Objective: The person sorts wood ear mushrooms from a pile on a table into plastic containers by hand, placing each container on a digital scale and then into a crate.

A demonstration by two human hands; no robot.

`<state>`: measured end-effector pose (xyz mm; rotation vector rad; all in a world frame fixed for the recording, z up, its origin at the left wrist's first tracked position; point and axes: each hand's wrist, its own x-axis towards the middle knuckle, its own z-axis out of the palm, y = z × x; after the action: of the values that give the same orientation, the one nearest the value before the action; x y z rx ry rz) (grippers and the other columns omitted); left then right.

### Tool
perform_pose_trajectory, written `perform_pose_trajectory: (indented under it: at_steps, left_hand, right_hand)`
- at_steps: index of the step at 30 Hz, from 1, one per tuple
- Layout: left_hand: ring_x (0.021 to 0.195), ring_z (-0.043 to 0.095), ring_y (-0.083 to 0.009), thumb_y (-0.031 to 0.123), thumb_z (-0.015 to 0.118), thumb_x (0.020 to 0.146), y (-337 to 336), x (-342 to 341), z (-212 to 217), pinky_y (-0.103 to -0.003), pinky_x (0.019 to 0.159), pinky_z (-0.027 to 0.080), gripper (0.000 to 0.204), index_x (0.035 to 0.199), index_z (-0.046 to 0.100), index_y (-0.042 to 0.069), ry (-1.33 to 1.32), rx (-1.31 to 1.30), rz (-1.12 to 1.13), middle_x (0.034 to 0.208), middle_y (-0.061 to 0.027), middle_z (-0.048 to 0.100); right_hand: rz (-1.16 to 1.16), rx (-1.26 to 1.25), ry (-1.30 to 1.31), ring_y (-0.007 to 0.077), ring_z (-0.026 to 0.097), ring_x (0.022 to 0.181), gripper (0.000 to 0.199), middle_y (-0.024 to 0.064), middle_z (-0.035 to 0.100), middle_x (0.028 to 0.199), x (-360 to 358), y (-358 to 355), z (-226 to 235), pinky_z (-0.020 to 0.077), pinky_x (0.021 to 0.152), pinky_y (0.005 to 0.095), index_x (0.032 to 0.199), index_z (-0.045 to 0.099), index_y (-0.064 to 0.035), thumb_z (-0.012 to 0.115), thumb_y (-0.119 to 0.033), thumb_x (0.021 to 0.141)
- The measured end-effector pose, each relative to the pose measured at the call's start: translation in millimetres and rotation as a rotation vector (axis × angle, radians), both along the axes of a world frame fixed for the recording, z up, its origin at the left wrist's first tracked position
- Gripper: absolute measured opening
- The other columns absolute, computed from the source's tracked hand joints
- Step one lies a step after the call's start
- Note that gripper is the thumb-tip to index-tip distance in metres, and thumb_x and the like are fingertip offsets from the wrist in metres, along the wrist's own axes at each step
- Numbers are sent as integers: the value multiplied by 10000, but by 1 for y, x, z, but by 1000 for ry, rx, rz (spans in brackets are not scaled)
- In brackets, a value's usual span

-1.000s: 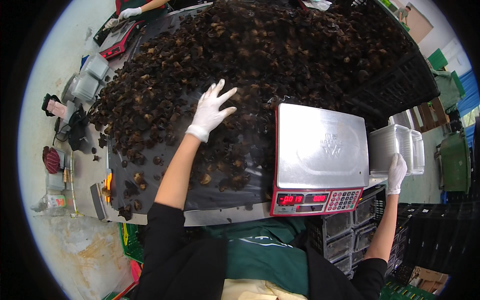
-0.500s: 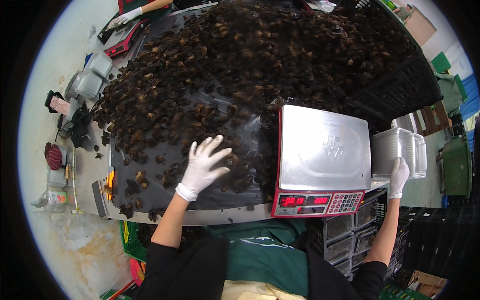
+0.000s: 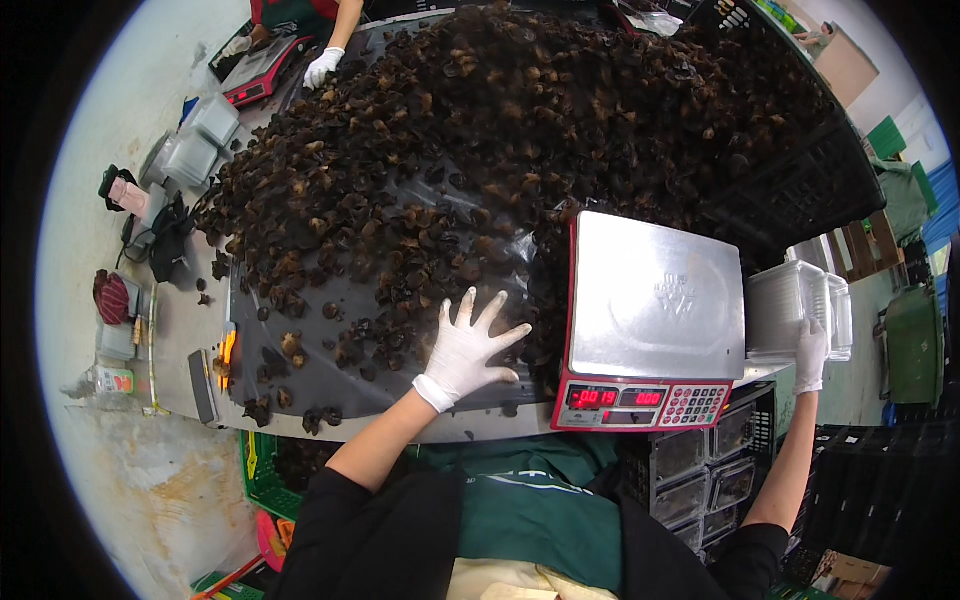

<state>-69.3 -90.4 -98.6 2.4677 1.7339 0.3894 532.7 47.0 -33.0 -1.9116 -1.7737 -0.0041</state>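
My left hand (image 3: 466,352), in a white glove, is open with fingers spread, palm down over the near edge of a big heap of dark brown wood ear mushrooms (image 3: 520,120). Some loose mushrooms lie beside it on the black sheet (image 3: 330,375). My right hand (image 3: 812,360), gloved too, grips the near rim of a stack of transparent plastic trays (image 3: 785,305); its fingertips are partly hidden there. Between my hands stands a red digital scale (image 3: 655,300) with a bare steel platform and a lit red display.
A black crate (image 3: 800,180) tilts against the heap at right. Across the table is a co-worker's gloved hand (image 3: 323,68) near another red scale (image 3: 265,72). More plastic trays (image 3: 195,155) and an orange cutter (image 3: 228,350) lie at left. Stacked crates (image 3: 685,490) stand below the table edge.
My left hand has moved right and slightly nearer, fingers spreading wider. The right hand stays at the trays, shifted slightly. The co-worker's hand has moved from their scale to the heap.
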Motion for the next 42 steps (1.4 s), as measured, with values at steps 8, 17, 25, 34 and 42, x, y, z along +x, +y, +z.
perform_pose_trajectory:
  at_steps: [8, 17, 25, 34, 42]
  left_hand:
    - [879, 608, -278, 89, 748, 606, 12, -16, -35, -359, 670, 535, 450, 1043, 712, 189, -132, 296, 37, 1050, -107, 601]
    - [913, 637, -212, -74, 630, 606, 49, -18, 42, -302, 823, 510, 365, 951, 697, 25, -966, -7, 197, 950, -79, 639]
    - [977, 622, -277, 167, 792, 686, 64, 113, 116, -336, 795, 538, 588, 1246, 625, 233, -131, -35, -355, 1143, -104, 588]
    - [1103, 630, -262, 154, 749, 757, 108, 47, 104, -356, 934, 514, 380, 1137, 728, 149, -697, -165, -430, 1185, -103, 671]
    - [855, 628, -224, 113, 667, 753, 150, 12, -29, -408, 799, 464, 79, 786, 724, 157, 129, 198, -13, 815, -39, 684]
  right_hand:
    - [-351, 503, 176, 237, 587, 783, 271, 126, 639, 854, -81, -43, 50, 478, 719, 372, 967, 651, 13, 478, -188, 1022]
    - [588, -121, -408, 301, 618, 717, 137, 109, 599, 764, -245, -130, 24, 494, 573, 411, 1008, 593, -86, 599, -78, 871]
    - [779, -94, -314, 307, 577, 715, 173, 92, 549, 742, -276, -121, 2, 476, 603, 429, 973, 585, -96, 642, -78, 810]
    - [819, -148, -125, 294, 570, 739, 239, 98, 568, 769, -275, -121, 27, 463, 632, 408, 1001, 633, -56, 730, -182, 822]
    - [780, -35, 321, 293, 605, 739, 237, 108, 609, 819, -277, -122, 29, 480, 662, 383, 968, 669, -63, 764, -217, 815]
